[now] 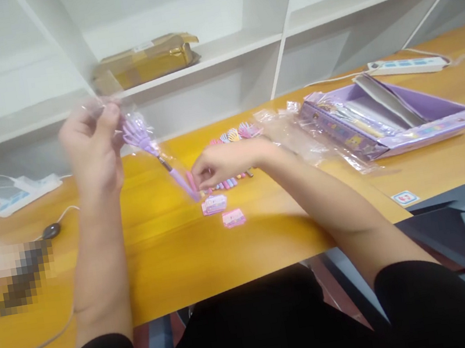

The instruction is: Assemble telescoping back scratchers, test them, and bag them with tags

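Note:
My left hand is raised above the yellow table and pinches the top of a clear plastic sleeve holding a purple pen with a claw-shaped top. My right hand grips the pen's lower end near the table. Just behind that hand lies a row of several more pens with shell-like pastel tops. Two small pink cards lie on the table in front of the right hand.
An open purple gift box with crumpled clear wrapping sits at the right. White power strips lie at the back right and back left. A brown parcel rests on the white shelf. A cable with a black switch runs at left.

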Demonstrator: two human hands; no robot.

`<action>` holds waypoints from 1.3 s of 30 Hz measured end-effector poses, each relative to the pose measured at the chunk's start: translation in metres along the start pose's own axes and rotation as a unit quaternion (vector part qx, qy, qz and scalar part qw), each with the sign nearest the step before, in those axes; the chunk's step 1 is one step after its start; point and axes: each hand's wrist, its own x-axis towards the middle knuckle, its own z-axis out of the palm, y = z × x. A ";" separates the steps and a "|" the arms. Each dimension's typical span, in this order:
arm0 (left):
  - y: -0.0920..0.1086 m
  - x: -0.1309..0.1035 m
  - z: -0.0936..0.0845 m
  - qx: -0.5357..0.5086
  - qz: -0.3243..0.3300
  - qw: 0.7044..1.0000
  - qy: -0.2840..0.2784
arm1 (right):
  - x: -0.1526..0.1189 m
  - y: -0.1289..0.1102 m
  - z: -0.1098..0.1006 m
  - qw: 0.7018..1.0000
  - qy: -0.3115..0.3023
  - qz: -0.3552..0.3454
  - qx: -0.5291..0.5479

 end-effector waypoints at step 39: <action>0.001 -0.014 -0.005 0.138 0.032 0.960 -0.240 | 0.013 -0.005 0.011 0.932 -0.185 0.283 -0.134</action>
